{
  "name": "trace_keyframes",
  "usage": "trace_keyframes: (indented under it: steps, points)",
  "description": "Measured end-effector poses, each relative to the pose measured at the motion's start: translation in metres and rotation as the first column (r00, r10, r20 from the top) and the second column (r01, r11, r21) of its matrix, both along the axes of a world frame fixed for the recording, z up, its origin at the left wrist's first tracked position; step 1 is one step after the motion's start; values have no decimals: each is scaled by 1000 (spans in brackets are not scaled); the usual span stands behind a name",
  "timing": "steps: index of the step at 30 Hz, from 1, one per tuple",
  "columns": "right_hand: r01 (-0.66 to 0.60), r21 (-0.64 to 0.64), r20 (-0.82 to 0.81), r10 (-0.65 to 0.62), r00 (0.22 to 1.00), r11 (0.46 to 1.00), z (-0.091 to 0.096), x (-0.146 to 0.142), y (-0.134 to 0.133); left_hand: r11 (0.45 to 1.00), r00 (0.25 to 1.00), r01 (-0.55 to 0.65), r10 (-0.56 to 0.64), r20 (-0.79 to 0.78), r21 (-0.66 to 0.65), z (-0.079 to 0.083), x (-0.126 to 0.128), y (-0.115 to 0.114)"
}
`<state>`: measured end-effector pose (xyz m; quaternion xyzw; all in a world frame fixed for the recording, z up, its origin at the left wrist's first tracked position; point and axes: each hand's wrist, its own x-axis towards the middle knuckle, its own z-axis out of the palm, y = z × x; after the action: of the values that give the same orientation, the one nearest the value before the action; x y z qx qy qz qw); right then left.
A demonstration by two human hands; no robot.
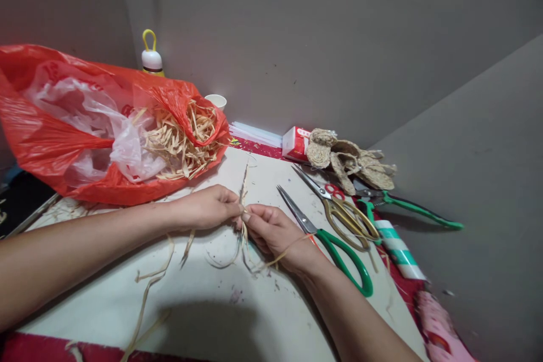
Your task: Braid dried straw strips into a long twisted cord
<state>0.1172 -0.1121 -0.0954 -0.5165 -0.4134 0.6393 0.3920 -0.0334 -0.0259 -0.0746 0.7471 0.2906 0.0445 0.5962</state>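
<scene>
My left hand (214,207) and my right hand (274,233) meet over the white board. Both are closed, thumbs and fingertips pinching a thin bundle of raffia strands (244,185) between them. Its upper part stands up as a narrow, pointed, woven-looking piece, while loose ends hang below and trail across my right wrist. The fingers hide the exact spot being gripped. Green-handled scissors (344,260) lie just right of my right hand, with gold-handled scissors (345,212) beyond them. Loose raffia strips (146,294) lie on the board below my left forearm.
A red plastic bag (51,124) filled with raffia (182,144) covers the back left. Behind it stand a yellow-handled bottle (151,60) and a white cup (216,101). A tissue pack (296,143), woven straw pieces (339,153), green-handled pruners (418,212) and a striped roll (399,249) line the right edge.
</scene>
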Motion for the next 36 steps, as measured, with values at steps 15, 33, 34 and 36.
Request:
trace_keyframes:
  steps: [15, 33, 34, 36]
  points:
    - [-139, 11, 296, 130, 946, 990, 7, 18, -1, 998, 999, -21, 24, 46, -64, -12, 0, 1]
    - [-265, -147, 926, 227, 301, 953, 68, 62, -7, 972, 984, -175, 179, 6, -159, -13, -3, -9]
    - [-226, -99, 974, 141, 176, 969, 71, 65, -5, 973, 984, -175, 178, 6, -149, -14, -4, -9]
    - [-165, 12, 1000, -13, -6, 986, 78, 69, 1, 975, 984, -175, 178, 10, -135, -15, -4, -9]
